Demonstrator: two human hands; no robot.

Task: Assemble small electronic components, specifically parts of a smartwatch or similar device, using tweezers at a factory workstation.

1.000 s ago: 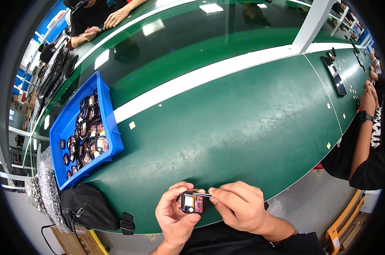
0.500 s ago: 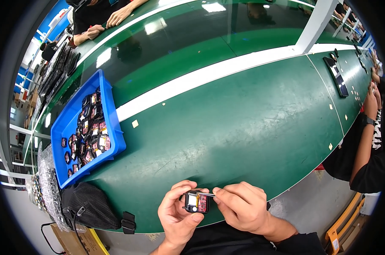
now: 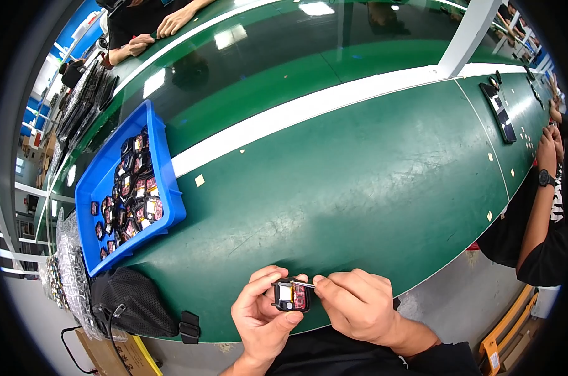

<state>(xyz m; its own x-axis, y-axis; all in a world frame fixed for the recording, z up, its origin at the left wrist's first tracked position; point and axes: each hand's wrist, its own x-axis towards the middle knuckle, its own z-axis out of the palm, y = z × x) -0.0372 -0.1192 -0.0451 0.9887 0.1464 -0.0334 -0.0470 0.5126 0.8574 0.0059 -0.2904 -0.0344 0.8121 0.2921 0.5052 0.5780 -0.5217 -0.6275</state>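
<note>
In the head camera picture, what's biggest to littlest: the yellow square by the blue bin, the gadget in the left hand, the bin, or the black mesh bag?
Largest to smallest, as they look there:
1. Blue bin
2. Black mesh bag
3. Gadget
4. Yellow square

The small device (image 3: 291,296) had a black casing (image 3: 280,306), red circuit board (image 3: 300,299), white block (image 3: 285,292) and yellow strip (image 3: 292,294); the slim tool (image 3: 305,284) was silver. The desk (image 3: 334,182) was green, the tray (image 3: 166,178) blue, the bag (image 3: 132,302) mesh-patterned black.
</note>
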